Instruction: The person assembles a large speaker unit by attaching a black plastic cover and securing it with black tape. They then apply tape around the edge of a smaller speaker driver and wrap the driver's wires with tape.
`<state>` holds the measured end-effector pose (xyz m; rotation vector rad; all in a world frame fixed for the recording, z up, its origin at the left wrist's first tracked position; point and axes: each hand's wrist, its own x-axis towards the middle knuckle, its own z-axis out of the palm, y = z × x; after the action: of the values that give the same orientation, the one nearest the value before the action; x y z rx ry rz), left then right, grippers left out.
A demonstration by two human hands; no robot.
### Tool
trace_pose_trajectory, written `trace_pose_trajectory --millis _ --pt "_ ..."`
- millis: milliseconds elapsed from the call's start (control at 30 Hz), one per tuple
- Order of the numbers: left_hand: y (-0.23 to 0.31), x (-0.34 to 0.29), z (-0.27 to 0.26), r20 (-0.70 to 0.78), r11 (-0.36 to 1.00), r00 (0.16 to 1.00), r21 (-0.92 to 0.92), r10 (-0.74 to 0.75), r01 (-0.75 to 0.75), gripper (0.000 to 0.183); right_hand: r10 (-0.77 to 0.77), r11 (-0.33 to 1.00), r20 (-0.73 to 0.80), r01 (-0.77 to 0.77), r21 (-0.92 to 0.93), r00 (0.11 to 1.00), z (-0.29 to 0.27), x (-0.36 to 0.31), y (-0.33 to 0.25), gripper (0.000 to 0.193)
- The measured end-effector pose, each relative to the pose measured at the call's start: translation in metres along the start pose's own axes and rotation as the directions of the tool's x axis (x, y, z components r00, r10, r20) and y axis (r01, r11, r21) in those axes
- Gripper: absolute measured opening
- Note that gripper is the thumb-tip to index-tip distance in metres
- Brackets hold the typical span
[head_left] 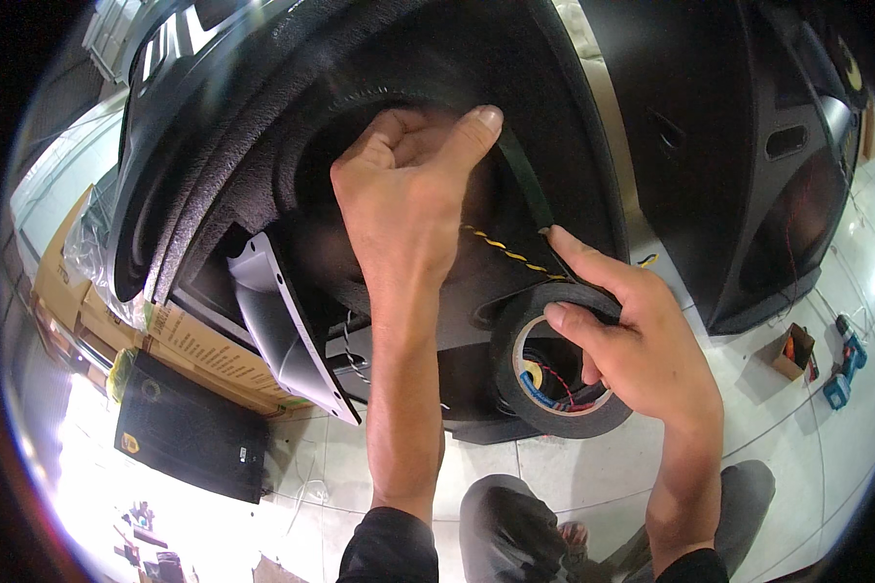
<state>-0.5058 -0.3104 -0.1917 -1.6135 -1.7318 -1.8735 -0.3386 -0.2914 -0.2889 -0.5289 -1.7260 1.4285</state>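
Note:
My right hand (642,340) grips a wide roll of black tape (603,416), its thumb on the roll's inner ring and its forefinger stretched along the strip. From the roll a dark strip of tape (528,185) runs up to my left hand (408,185). The left fingers are curled and the thumb is pinched down at the strip's upper end. Both hands are over a large black textured cabinet (593,185) with a dark rounded recess. A yellow-and-black twisted wire (506,249) comes out between my hands. Beside my left forearm leans a glossy curved panel (274,311) with screw holes.
A second black cabinet (710,146) stands at the right. A blue cordless drill (849,361) and a small open box (790,358) are on the tiled floor (749,457). At the left are cardboard boxes (209,355) and a dark flat case (190,428).

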Motion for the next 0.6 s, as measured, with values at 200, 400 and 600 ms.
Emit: trace_pose_trajectory --millis 200,400,600 --pt "0.001 -0.001 0.0 0.015 1.0 1.0 0.0 0.026 -0.026 0.038 0.043 0.997 0.044 -0.046 0.061 0.998 0.005 0.001 0.002 0.06" --pt "0.003 -0.002 0.001 -0.003 0.998 1.0 0.065 0.023 -0.022 0.037 -0.046 0.999 0.006 0.046 0.009 0.999 0.012 0.002 0.005 0.061" --pt "0.001 -0.004 0.001 0.004 0.998 0.999 0.06 0.034 -0.034 0.039 -0.035 0.998 0.005 0.035 -0.06 0.999 0.01 -0.003 0.001 0.056"
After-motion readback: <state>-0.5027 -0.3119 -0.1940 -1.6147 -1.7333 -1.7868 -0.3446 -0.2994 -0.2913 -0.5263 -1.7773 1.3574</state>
